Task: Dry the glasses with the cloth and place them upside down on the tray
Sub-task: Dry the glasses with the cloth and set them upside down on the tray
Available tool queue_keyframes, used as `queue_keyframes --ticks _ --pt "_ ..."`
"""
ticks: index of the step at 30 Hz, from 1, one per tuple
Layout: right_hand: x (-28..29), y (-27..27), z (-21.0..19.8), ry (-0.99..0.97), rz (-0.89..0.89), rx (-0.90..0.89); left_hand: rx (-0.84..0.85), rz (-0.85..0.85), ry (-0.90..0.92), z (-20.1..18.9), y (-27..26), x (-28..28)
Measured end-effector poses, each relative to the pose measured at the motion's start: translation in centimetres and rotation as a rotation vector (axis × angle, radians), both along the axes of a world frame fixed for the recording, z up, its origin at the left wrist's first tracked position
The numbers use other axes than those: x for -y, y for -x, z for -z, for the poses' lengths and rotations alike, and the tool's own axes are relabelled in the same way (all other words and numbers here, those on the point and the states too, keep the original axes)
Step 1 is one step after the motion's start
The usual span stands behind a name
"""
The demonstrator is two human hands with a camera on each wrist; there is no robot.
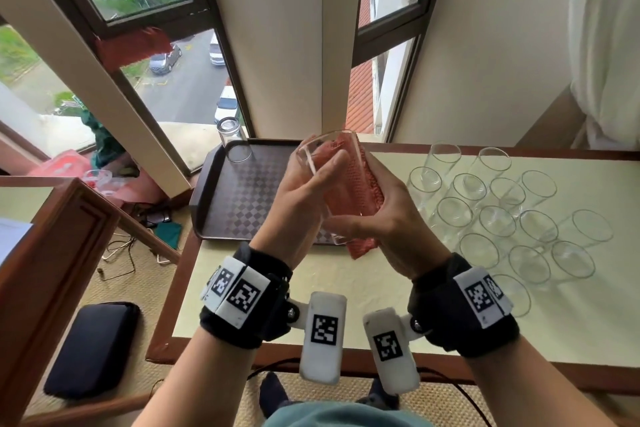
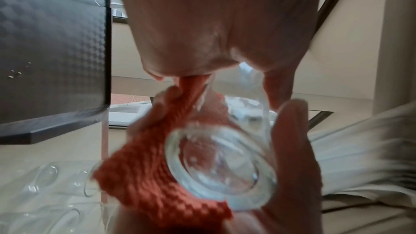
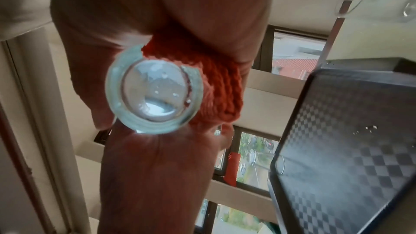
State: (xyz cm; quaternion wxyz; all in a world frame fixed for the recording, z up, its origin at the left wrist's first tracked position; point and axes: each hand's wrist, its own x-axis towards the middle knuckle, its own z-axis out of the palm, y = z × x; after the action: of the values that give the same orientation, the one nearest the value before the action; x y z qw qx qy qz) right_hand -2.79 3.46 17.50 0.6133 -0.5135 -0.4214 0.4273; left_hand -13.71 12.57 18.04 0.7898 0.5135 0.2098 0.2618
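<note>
Both hands hold one clear glass point(image 1: 327, 163) tilted above the table, its mouth pointing away from me, in front of the brown checkered tray point(image 1: 242, 204). My left hand point(image 1: 311, 187) grips the glass from the left, thumb along its side. My right hand point(image 1: 379, 215) presses a red knitted cloth point(image 1: 367, 191) round the glass's right side and grips it. The thick glass base point(image 2: 220, 166) and the cloth point(image 2: 139, 175) fill the left wrist view. In the right wrist view the base point(image 3: 155, 90) sits against the cloth point(image 3: 221, 86). One glass point(image 1: 233, 142) stands upside down at the tray's far left corner.
Several upright glasses point(image 1: 502, 215) crowd the right half of the cream table point(image 1: 242, 302). Windows and a pillar rise behind the tray. To the left stand a wooden desk point(image 1: 52, 253), floor cables and a dark case point(image 1: 93, 347).
</note>
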Motion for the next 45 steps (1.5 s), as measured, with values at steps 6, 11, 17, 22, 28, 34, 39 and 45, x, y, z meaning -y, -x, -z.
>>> queue_keyframes --ticks 6,11,17,22,28,34,39,45 --pt "0.0 -0.5 -0.4 0.033 0.099 0.223 -0.052 -0.033 0.014 0.2 0.7 -0.4" --pt "-0.6 0.0 0.3 0.023 0.135 0.493 -0.074 -0.044 -0.033 0.1 0.5 -0.4" --pt "-0.2 -0.2 -0.3 -0.003 -0.017 0.009 -0.026 0.016 0.022 -0.2 0.7 -0.2" --pt "-0.4 0.0 -0.2 0.025 0.056 0.051 -0.03 0.051 0.047 -0.4 1.4 -1.4" --pt "-1.1 0.7 0.2 -0.016 0.156 0.509 -0.119 -0.066 -0.019 -0.2 0.9 -1.4" --pt "-0.5 0.4 0.2 0.019 -0.035 0.013 -0.068 -0.041 0.031 1.1 1.4 -0.9" --pt "-0.6 0.4 0.3 0.032 0.09 0.175 -0.092 -0.075 0.042 0.4 1.8 -1.5" --pt "-1.0 0.6 0.5 0.034 -0.022 0.134 -0.089 -0.084 -0.006 0.0 1.1 -1.1"
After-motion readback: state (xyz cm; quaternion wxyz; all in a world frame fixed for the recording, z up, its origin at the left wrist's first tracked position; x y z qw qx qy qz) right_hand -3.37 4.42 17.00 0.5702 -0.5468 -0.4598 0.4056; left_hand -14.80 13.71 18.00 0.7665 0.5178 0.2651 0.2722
